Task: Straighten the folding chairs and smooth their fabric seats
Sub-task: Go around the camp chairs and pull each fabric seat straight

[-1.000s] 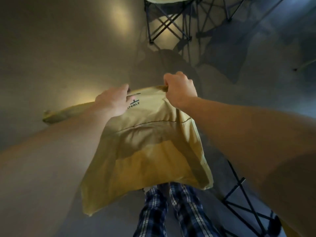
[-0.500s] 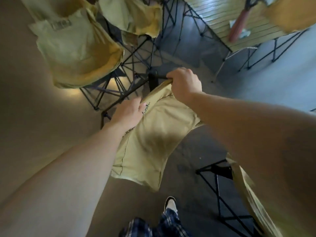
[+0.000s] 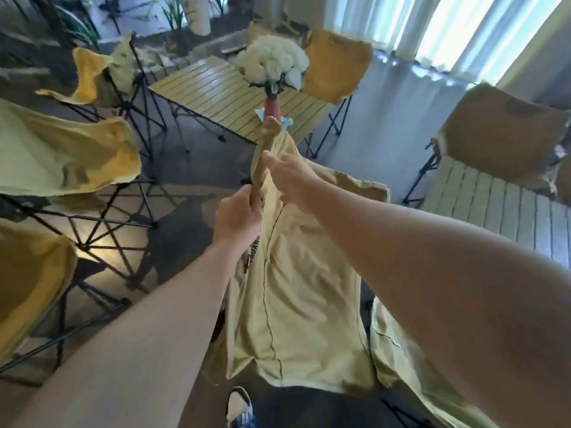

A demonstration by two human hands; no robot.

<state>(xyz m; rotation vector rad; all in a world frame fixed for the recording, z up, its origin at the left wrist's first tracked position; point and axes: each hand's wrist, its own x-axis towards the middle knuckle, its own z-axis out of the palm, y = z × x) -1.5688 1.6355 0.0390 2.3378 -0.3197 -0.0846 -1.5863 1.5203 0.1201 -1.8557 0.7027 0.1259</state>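
Sunlit curtains fill the upper right, and tan folding chairs (image 3: 71,156) ring a slatted table (image 3: 216,91) carrying white flowers (image 3: 273,61). At frame centre hangs the fabric seat (image 3: 296,298), its long axis running from a raised corner down toward the bottom edge. The left hand (image 3: 238,217) grips its rolled edge, fingers curled round it. Just above, the right hand (image 3: 290,177) rests on the cloth with fingers extended. Dark lettering beside the left wrist is partly hidden and unreadable.

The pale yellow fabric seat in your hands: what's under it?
Below the pale yellow fabric seat only a white-toed shoe and dark floor show; its frame is covered. The left hand grips its edge.
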